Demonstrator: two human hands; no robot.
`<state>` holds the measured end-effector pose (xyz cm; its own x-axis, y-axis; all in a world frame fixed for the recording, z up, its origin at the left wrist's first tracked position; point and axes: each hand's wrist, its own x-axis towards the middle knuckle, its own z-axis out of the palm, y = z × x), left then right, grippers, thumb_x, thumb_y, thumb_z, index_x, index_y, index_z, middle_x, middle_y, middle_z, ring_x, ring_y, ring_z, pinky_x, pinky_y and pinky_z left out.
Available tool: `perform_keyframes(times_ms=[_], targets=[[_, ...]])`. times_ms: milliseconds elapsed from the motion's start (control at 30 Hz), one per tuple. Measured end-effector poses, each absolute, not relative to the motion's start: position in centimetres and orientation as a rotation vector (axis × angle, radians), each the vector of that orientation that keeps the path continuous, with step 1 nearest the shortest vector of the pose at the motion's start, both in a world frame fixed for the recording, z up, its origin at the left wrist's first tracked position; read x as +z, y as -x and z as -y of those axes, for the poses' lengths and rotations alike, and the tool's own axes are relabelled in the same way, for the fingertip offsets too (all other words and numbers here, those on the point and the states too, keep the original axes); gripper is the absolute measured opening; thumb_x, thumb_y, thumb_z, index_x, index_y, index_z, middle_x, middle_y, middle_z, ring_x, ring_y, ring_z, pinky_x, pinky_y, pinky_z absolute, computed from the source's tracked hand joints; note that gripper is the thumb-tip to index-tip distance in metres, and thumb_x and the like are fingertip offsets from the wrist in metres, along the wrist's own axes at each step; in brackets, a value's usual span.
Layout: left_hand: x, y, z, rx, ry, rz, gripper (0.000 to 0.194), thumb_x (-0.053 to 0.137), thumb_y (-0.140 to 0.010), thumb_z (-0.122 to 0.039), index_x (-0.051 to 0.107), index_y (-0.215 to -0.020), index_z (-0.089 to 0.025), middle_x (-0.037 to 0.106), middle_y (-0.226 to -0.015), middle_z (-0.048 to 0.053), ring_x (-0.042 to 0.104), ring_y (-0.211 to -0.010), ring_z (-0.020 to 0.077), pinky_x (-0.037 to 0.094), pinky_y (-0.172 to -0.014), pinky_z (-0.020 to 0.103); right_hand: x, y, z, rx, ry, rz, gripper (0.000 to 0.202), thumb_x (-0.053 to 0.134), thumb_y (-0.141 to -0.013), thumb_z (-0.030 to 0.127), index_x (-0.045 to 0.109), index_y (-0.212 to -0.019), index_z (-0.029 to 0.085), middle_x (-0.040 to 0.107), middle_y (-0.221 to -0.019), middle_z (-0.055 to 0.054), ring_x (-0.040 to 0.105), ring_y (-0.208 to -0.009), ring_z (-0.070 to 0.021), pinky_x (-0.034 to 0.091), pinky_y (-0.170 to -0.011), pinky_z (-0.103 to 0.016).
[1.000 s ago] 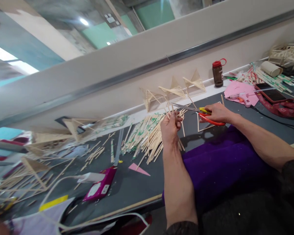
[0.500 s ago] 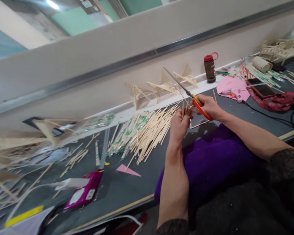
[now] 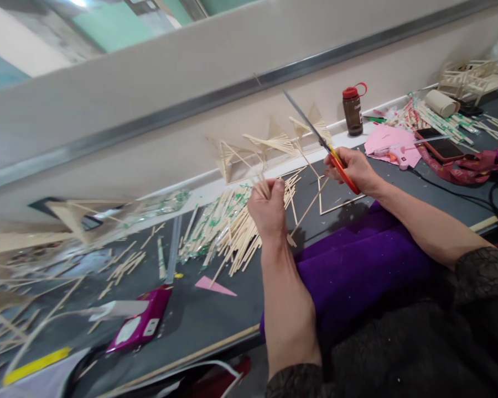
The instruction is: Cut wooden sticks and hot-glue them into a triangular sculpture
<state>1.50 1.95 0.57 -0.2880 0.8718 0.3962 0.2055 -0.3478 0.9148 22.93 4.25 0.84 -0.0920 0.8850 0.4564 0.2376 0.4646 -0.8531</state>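
Observation:
My left hand point(image 3: 269, 207) is closed around several short wooden sticks point(image 3: 262, 185), their ends poking up above the fingers. It hangs over the right part of a pile of loose wooden sticks point(image 3: 243, 240). My right hand point(image 3: 352, 171) grips scissors point(image 3: 336, 160) by the orange and yellow handle, the long blades pointing up and left. Below and left of the right hand, a frame of joined thin sticks point(image 3: 320, 198) rests on the dark table point(image 3: 216, 326). The two hands are apart.
Stick models point(image 3: 274, 143) lean at the wall. A red-capped bottle point(image 3: 352, 113), a glue gun point(image 3: 398, 156) on pink paper, a phone point(image 3: 440, 145) and a red strap lie right. At left are a magenta packet point(image 3: 143, 320), stick scraps and a pink triangle point(image 3: 216, 286).
My left hand has moved left, away from the scissors, with the short sticks in it. The scissors stay in my right hand, which has shifted slightly. More of the stick frame shows between the hands.

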Motion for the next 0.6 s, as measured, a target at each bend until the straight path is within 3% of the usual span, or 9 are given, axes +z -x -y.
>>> perform_keyframes(times_ms=[133, 333, 500, 600], targets=[[1.1, -2.3, -1.0, 1.657, -1.502, -1.361, 0.018, 0.077, -0.075, -0.035, 0.074, -0.079, -0.017, 0.060, -0.060, -0.002, 0.057, -0.061, 0.0129, 0.044, -0.056, 0.023, 1.0, -22.9, -4.0, 0.692, 0.998, 1.605, 0.024, 0.069, -0.074, 0.039, 0.059, -0.083, 0.019, 0.052, -0.071, 0.004, 0.048, -0.071, -0.0132, 0.041, -0.069, -0.029], [1.0, -5.4, 0.6, 1.446, -1.988, -1.303, 0.007, 0.076, -0.076, -0.028, 0.081, -0.079, -0.025, 0.076, -0.082, 0.002, 0.067, -0.077, 0.0188, 0.050, -0.074, 0.029, 1.2, -22.4, -3.3, 0.650, 1.098, 1.641, 0.020, 0.068, -0.072, 0.032, 0.057, -0.083, 0.020, 0.056, -0.076, 0.003, 0.048, -0.073, -0.0143, 0.040, -0.071, -0.029], [0.5, -5.7, 0.3, 1.382, -2.155, -1.457, 0.004, 0.079, -0.075, -0.023, 0.078, -0.075, -0.027, 0.068, -0.070, 0.001, 0.059, -0.066, 0.0178, 0.039, -0.065, 0.027, 0.9, -21.8, -3.1, 0.729, 1.081, 1.569, 0.022, 0.066, -0.074, 0.038, 0.055, -0.084, 0.021, 0.054, -0.074, 0.003, 0.048, -0.073, -0.0149, 0.040, -0.069, -0.029], [0.6, -5.5, 0.3, 1.363, -2.215, -1.445, 0.014, 0.074, -0.081, -0.024, 0.073, -0.067, -0.025, 0.061, -0.061, 0.000, 0.054, -0.062, 0.0161, 0.034, -0.063, 0.026, 0.8, -21.6, -3.0, 0.761, 1.047, 1.554, 0.028, 0.066, -0.076, 0.046, 0.055, -0.083, 0.021, 0.052, -0.073, 0.003, 0.048, -0.073, -0.0149, 0.040, -0.067, -0.029]])
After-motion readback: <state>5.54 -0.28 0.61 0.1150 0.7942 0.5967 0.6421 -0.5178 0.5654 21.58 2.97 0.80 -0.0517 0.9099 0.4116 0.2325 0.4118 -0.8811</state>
